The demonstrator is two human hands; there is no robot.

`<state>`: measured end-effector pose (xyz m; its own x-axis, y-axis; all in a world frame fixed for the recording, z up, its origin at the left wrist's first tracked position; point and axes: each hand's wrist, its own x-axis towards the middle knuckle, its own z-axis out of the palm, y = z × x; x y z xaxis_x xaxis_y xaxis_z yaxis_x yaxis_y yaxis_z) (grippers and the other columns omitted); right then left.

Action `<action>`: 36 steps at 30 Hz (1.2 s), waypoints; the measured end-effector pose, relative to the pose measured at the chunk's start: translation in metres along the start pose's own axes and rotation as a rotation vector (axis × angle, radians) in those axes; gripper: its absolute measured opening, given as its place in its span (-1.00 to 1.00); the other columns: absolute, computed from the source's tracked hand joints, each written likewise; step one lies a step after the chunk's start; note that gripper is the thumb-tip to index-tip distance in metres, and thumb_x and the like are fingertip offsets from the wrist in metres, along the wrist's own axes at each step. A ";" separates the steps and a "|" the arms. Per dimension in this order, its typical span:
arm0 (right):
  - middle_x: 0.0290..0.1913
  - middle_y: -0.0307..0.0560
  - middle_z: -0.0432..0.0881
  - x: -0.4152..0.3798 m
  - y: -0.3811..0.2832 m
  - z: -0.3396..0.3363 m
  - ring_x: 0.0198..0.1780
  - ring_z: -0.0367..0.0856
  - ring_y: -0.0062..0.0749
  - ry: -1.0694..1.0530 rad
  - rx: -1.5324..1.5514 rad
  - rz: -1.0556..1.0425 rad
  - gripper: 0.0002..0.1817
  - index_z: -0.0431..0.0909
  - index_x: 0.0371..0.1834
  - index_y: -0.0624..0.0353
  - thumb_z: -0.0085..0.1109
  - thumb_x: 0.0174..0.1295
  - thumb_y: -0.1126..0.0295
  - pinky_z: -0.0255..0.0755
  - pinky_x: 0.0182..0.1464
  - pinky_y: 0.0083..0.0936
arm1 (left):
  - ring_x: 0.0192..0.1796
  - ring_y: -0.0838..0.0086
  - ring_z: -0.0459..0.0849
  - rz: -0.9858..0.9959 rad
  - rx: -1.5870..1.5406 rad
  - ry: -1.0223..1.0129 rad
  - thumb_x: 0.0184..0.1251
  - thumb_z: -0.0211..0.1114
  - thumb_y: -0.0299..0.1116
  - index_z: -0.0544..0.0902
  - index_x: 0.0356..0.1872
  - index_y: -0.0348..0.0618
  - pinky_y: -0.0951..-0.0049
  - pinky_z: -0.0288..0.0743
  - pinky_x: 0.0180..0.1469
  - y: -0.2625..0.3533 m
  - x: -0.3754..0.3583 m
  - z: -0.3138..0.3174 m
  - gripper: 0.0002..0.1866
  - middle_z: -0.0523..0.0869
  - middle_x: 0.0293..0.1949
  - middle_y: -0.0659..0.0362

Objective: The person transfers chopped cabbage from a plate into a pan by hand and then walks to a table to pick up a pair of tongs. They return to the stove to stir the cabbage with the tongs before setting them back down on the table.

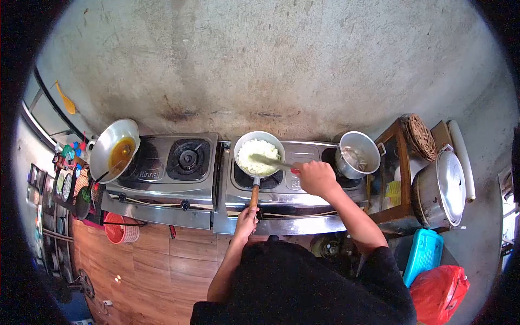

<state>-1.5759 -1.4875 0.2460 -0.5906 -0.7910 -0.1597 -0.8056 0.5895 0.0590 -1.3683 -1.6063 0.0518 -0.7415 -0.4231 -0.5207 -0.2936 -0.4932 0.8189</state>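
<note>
My left hand [246,223] is wrapped around the wooden handle of a small pan [236,154], which sits on the left burner of the right-hand stove. Pale, finely chopped food [259,147] fills the pan's bottom. In my right hand [317,177] is a flat-bladed utensil [269,161] with a red grip, its grey blade reaching over the rim into the food. Right of that hand stands an aluminium pot [350,172] on the other burner, holding liquid and some darker pieces.
On the left stove [162,188], a wok [112,138] with brown oil sits beside a bare burner [188,157]. To the right are a wood-framed cabinet [402,184], a large lidded pot [428,200], a turquoise container [424,254] and a red bag [440,295]. A pink basket [130,234] stands below.
</note>
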 end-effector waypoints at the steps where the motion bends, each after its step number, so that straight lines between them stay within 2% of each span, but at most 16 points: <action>1: -0.35 0.06 0.71 0.002 0.000 0.007 -0.24 0.73 -0.04 -0.002 0.000 0.000 -0.79 0.64 -0.18 0.04 0.07 0.17 0.35 0.60 -0.19 -0.23 | -0.65 0.72 0.23 -0.007 0.003 0.002 0.51 0.05 -0.03 0.57 0.01 -0.12 0.65 0.16 -0.59 -0.001 0.001 0.000 -0.62 0.38 -0.58 0.36; 4: -0.30 0.07 0.71 0.011 0.006 0.024 -0.18 0.73 -0.06 -0.022 -0.013 -0.039 -0.79 0.66 -0.20 0.06 0.08 0.16 0.35 0.60 -0.14 -0.23 | -0.64 0.73 0.25 -0.012 0.002 -0.005 0.51 0.05 -0.04 0.58 0.00 -0.11 0.65 0.17 -0.59 0.002 -0.001 0.000 -0.63 0.38 -0.58 0.36; 6: -0.39 0.04 0.70 0.016 0.019 0.016 -0.30 0.73 -0.04 0.037 -0.071 -0.038 -0.80 0.66 -0.15 -0.08 0.07 0.27 0.22 0.59 -0.30 -0.16 | -0.65 0.73 0.27 -0.003 0.011 0.004 0.50 0.06 -0.03 0.58 -0.04 -0.12 0.65 0.19 -0.62 0.000 0.000 -0.001 -0.64 0.38 -0.59 0.38; 7: -0.38 0.04 0.70 0.018 0.022 0.009 -0.29 0.73 -0.04 0.031 -0.126 -0.013 -0.79 0.67 -0.17 -0.09 0.08 0.25 0.21 0.59 -0.30 -0.17 | -0.66 0.73 0.29 0.004 0.022 0.011 0.49 0.07 -0.03 0.58 -0.08 -0.12 0.64 0.20 -0.65 -0.001 0.001 -0.001 -0.64 0.38 -0.61 0.39; 8: -0.37 0.06 0.70 0.019 0.027 0.001 -0.27 0.73 -0.03 0.013 -0.133 0.010 -0.79 0.67 -0.17 -0.07 0.08 0.23 0.21 0.59 -0.27 -0.16 | -0.66 0.73 0.29 0.005 0.021 0.013 0.49 0.07 -0.03 0.58 -0.08 -0.12 0.64 0.20 -0.65 -0.002 0.002 -0.003 -0.64 0.38 -0.61 0.39; 10: -0.27 0.07 0.72 0.014 0.025 -0.022 -0.16 0.73 -0.06 0.035 -0.052 0.044 -0.77 0.66 -0.18 0.05 0.09 0.13 0.35 0.59 -0.12 -0.22 | -0.62 0.74 0.29 0.008 0.045 0.000 0.51 0.06 -0.05 0.60 -0.03 -0.10 0.67 0.21 -0.59 0.001 0.000 -0.002 -0.65 0.39 -0.58 0.38; 14: -0.26 0.09 0.72 0.017 0.019 -0.014 -0.16 0.73 -0.05 0.021 -0.093 0.039 -0.78 0.66 -0.20 0.09 0.07 0.18 0.32 0.60 -0.13 -0.22 | -0.62 0.74 0.29 0.010 0.043 0.001 0.50 0.07 -0.05 0.60 -0.04 -0.10 0.67 0.21 -0.60 -0.004 0.005 -0.003 -0.65 0.39 -0.57 0.39; 17: -0.26 0.11 0.71 0.012 0.006 0.010 -0.18 0.73 0.01 -0.056 -0.012 0.014 -0.77 0.62 -0.19 0.12 0.01 0.27 0.28 0.60 -0.12 -0.19 | -0.63 0.74 0.29 0.019 -0.010 -0.024 0.50 0.08 -0.04 0.60 -0.05 -0.10 0.66 0.19 -0.62 -0.005 0.006 -0.002 -0.66 0.40 -0.57 0.39; 20: -0.28 0.15 0.70 0.004 0.003 0.023 -0.17 0.70 0.10 -0.043 0.154 0.014 -0.77 0.60 -0.14 0.09 0.02 0.25 0.28 0.58 -0.12 -0.10 | -0.64 0.74 0.27 0.008 -0.003 -0.020 0.51 0.07 -0.05 0.59 -0.06 -0.11 0.65 0.17 -0.64 -0.006 0.000 0.004 -0.65 0.39 -0.58 0.38; 24: -0.27 0.17 0.69 -0.007 0.008 0.008 -0.16 0.69 0.09 -0.037 0.205 0.004 -0.76 0.60 -0.13 0.08 0.05 0.21 0.29 0.57 -0.13 -0.08 | -0.67 0.73 0.24 -0.029 -0.025 -0.028 0.52 0.04 -0.07 0.56 -0.05 -0.14 0.64 0.16 -0.64 0.001 -0.006 0.009 -0.66 0.39 -0.61 0.35; 28: -0.24 0.16 0.70 -0.014 0.012 -0.030 -0.14 0.70 0.01 -0.095 0.113 0.008 -0.75 0.60 -0.11 0.09 0.06 0.23 0.27 0.57 -0.11 -0.12 | -0.67 0.74 0.27 -0.021 -0.036 -0.001 0.50 0.08 -0.07 0.59 -0.14 -0.14 0.65 0.18 -0.67 0.003 -0.008 0.007 -0.67 0.41 -0.61 0.37; 30: -0.26 0.09 0.70 -0.015 0.011 -0.033 -0.15 0.68 0.04 -0.141 0.057 -0.064 -0.73 0.62 -0.05 -0.01 0.07 0.24 0.23 0.54 -0.09 -0.09 | -0.68 0.75 0.28 -0.002 -0.040 -0.001 0.49 0.09 -0.07 0.59 -0.13 -0.13 0.66 0.18 -0.67 0.002 -0.007 0.007 -0.67 0.40 -0.62 0.38; 32: -0.24 0.06 0.71 -0.004 0.012 -0.016 -0.15 0.69 0.02 -0.129 0.031 -0.075 -0.75 0.62 -0.08 0.01 0.08 0.20 0.29 0.55 -0.11 -0.12 | -0.68 0.75 0.27 -0.010 -0.043 0.006 0.50 0.08 -0.07 0.59 -0.15 -0.15 0.66 0.17 -0.68 0.002 -0.009 0.008 -0.66 0.40 -0.62 0.38; 34: -0.23 0.05 0.71 0.011 0.011 -0.011 -0.13 0.70 -0.02 -0.139 -0.087 -0.087 -0.75 0.62 -0.09 0.00 0.10 0.16 0.34 0.55 -0.10 -0.14 | -0.67 0.73 0.25 -0.013 -0.017 -0.001 0.50 0.07 -0.04 0.57 -0.06 -0.16 0.63 0.17 -0.63 -0.001 -0.006 0.006 -0.63 0.40 -0.61 0.35; 35: -0.19 0.08 0.72 0.014 0.013 -0.012 -0.11 0.72 -0.08 -0.115 -0.112 -0.097 -0.78 0.67 -0.18 0.10 0.11 0.17 0.34 0.58 -0.09 -0.21 | -0.67 0.73 0.25 -0.010 -0.016 0.003 0.50 0.07 -0.04 0.57 -0.06 -0.16 0.63 0.17 -0.63 -0.002 -0.006 0.005 -0.63 0.40 -0.61 0.35; 36: -0.19 0.08 0.72 0.019 0.014 -0.014 -0.11 0.72 -0.08 -0.109 -0.113 -0.100 -0.78 0.67 -0.18 0.10 0.11 0.17 0.34 0.58 -0.09 -0.21 | -0.66 0.73 0.25 0.009 -0.020 -0.007 0.50 0.07 -0.03 0.57 -0.05 -0.17 0.63 0.16 -0.63 -0.002 -0.006 0.005 -0.62 0.40 -0.62 0.36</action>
<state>-1.5988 -1.4963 0.2572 -0.5032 -0.8191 -0.2755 -0.8641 0.4816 0.1464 -1.3664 -1.5988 0.0542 -0.7484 -0.4225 -0.5112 -0.2748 -0.5041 0.8188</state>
